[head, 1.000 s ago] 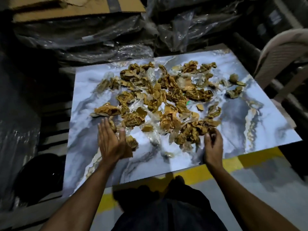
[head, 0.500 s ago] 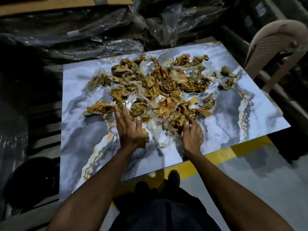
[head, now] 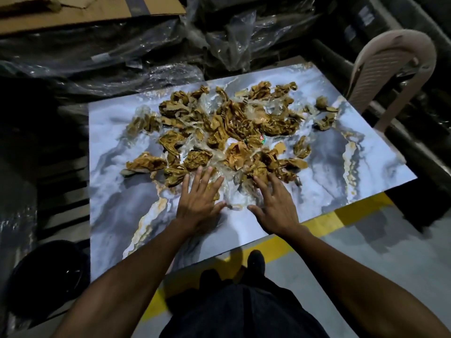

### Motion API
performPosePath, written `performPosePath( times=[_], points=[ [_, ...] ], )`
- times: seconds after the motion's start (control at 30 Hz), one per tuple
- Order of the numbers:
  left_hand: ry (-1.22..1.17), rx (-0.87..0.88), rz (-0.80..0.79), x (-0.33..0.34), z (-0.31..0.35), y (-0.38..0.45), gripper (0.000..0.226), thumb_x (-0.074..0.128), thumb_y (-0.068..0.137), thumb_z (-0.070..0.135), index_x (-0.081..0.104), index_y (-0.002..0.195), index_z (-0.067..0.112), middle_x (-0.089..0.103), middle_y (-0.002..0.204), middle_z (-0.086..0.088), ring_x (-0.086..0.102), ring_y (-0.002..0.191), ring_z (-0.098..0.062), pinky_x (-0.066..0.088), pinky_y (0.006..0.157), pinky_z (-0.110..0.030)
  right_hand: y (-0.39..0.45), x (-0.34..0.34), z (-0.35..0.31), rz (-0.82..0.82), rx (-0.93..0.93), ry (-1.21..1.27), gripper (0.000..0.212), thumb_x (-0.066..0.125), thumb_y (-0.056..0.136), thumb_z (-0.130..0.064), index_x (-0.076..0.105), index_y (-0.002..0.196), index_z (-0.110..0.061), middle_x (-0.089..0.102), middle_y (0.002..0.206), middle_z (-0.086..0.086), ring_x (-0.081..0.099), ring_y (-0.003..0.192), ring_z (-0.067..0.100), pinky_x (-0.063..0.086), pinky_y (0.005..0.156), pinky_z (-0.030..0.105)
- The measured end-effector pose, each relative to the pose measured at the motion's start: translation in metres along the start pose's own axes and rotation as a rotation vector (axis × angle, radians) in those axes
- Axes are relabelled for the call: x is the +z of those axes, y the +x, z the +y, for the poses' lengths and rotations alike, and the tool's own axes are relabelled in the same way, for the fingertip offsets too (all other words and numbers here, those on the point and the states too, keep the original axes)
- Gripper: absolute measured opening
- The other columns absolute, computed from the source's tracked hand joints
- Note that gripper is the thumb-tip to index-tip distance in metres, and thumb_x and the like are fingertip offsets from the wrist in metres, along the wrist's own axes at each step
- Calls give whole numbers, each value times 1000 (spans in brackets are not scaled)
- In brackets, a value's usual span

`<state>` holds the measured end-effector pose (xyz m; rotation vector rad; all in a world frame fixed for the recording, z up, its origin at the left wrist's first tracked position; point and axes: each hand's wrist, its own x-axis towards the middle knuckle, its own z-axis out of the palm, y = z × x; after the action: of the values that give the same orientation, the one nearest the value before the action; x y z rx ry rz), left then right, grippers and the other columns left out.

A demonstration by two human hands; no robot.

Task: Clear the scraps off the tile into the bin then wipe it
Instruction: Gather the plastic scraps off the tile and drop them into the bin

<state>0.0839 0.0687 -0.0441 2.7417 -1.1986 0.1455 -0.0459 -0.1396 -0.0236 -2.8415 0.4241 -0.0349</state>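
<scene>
Head view: both flat hands, left hand (head: pixel 198 201) and right hand (head: pixel 275 206), press scraps (head: pixel 219 132) mid-tile (head: pixel 117 206).

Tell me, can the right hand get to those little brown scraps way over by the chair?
Probably yes, with a stretch. The right hand lies flat at the near edge of the pile, and the small scraps lie apart near the tile's far right corner. Only bare tile and low scraps lie between.

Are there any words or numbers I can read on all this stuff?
No words or numbers can be read.
Small red and green scrap in the pile of scraps on the tile: it may carry print, too small and blurred to read.
Cardboard at the back: only tape strips, no text visible.
</scene>
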Motion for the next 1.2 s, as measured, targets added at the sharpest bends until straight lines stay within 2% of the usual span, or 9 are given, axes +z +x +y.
performPosePath(
  times=[0.07, 0.13, 0.3, 0.4, 0.53, 0.67, 1.0, 1.1, 1.2],
  points=[
    [-34, -76, -55, -7, 2, 10, 64, 37, 90, 57, 41, 144, 25, 30, 157, -10, 28, 145, -31, 28, 112, -55, 9, -3, -3, 11, 14, -14, 73, 54, 91, -55, 16, 150, -36, 16, 159, 14, 22, 143, 36, 30, 110, 48],
    [-88, -148, -94, -14, 7, 15, 63, 32, 90, 50, 31, 149, 27, 21, 160, -7, 17, 149, -25, 17, 117, -49, 18, -5, -6, 7, 28, 0, 70, 50, 92, -57, 16, 149, -38, 15, 158, 13, 22, 142, 34, 28, 110, 47],
    [-186, -149, 76, -30, 17, 14, 63, 36, 83, 39, 43, 143, 22, 36, 154, -11, 31, 143, -27, 27, 111, -48, 11, -12, -4, 99, -53, 148, 61, 39, 90, -66, 31, 144, -37, 27, 153, 8, 32, 136, 29, 33, 105, 46],
    [-214, -105, 72, -26, 28, 17, 65, 37, 88, 52, 34, 148, 26, 27, 158, -7, 23, 147, -25, 18, 116, -49, 2, -18, 4, 241, -48, 255, 55, 44, 92, -60, 46, 137, -28, 39, 147, 5, 38, 133, 25, 35, 101, 43],
    [-148, -59, 4, -18, 50, 31, 78, 35, 86, 70, 18, 153, 32, 11, 162, -3, 10, 150, -23, 7, 119, -50, 18, -29, 27, 447, 154, 371, 53, 38, 97, -52, 55, 127, -12, 53, 130, 13, 50, 119, 31, 44, 93, 51],
    [-121, -141, -45, -13, 61, 50, 82, 30, 85, 78, 24, 152, 31, 22, 160, -7, 19, 148, -30, 16, 116, -53, 63, -46, 73, 537, 333, 481, 54, 37, 95, -48, 53, 128, -9, 52, 127, 16, 49, 119, 34, 42, 97, 51],
    [-145, -434, 9, 4, 91, 75, 82, 26, 86, 75, 32, 150, 23, 32, 156, -9, 26, 144, -29, 11, 117, -50, 209, -73, 223, 442, 479, 590, 67, 55, 93, -41, 34, 146, -6, 30, 153, 20, 27, 142, 33, 24, 116, 41],
    [-132, -492, 5, 4, 96, 79, 79, 26, 88, 73, 34, 149, 23, 31, 157, -5, 24, 146, -27, 11, 117, -51, 249, -80, 260, 418, 459, 662, 74, 51, 89, -50, 34, 147, -8, 31, 152, 18, 27, 142, 32, 25, 115, 39],
    [-129, -526, -18, 4, 99, 79, 75, 29, 88, 70, 31, 150, 27, 27, 158, 0, 21, 147, -22, 6, 119, -49, 279, -79, 280, 294, 425, 631, 76, 45, 88, -56, 32, 149, -13, 34, 154, 14, 29, 143, 29, 24, 117, 41]
  ],
)
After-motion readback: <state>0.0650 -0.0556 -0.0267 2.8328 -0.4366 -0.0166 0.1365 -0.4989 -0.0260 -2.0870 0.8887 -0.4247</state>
